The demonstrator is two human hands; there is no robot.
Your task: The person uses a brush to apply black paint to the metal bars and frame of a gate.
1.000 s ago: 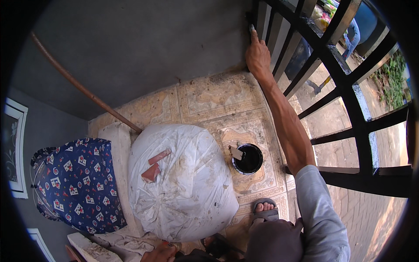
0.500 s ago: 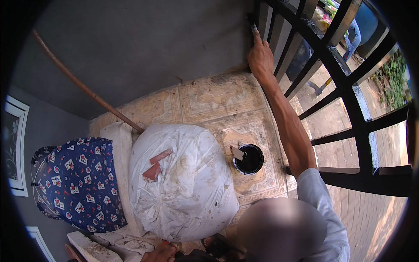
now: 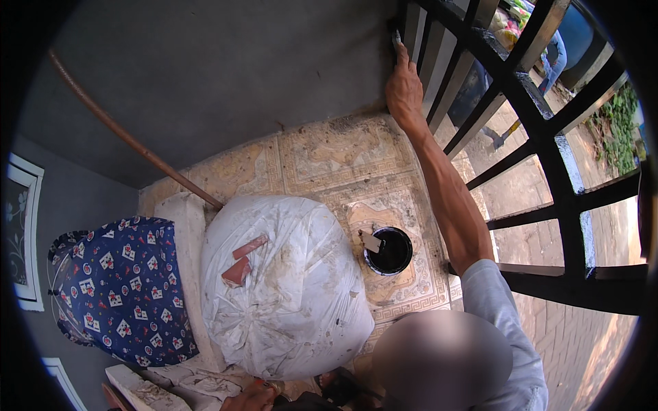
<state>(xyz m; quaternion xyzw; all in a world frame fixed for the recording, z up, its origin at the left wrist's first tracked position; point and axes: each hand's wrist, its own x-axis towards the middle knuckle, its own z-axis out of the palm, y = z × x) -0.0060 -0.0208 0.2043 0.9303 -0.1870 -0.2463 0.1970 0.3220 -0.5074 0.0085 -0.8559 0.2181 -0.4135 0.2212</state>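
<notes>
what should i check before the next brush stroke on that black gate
1. Grip on the brush: the right hand is raised against the gate bar with a small brush tip showing above the fingers. Ok.
2. Paint can upright on the tiled floor, open, dark paint inside. Ok.
3. Can within reach: it stands below the outstretched arm. Probably ok.
4. Stick resting across the can's rim, could tip if knocked. Cannot tell.
5. White sack sits close beside the can, apart from it. Ok.
6. Left hand low at the picture's edge, what it holds is hidden. Cannot tell.
</notes>
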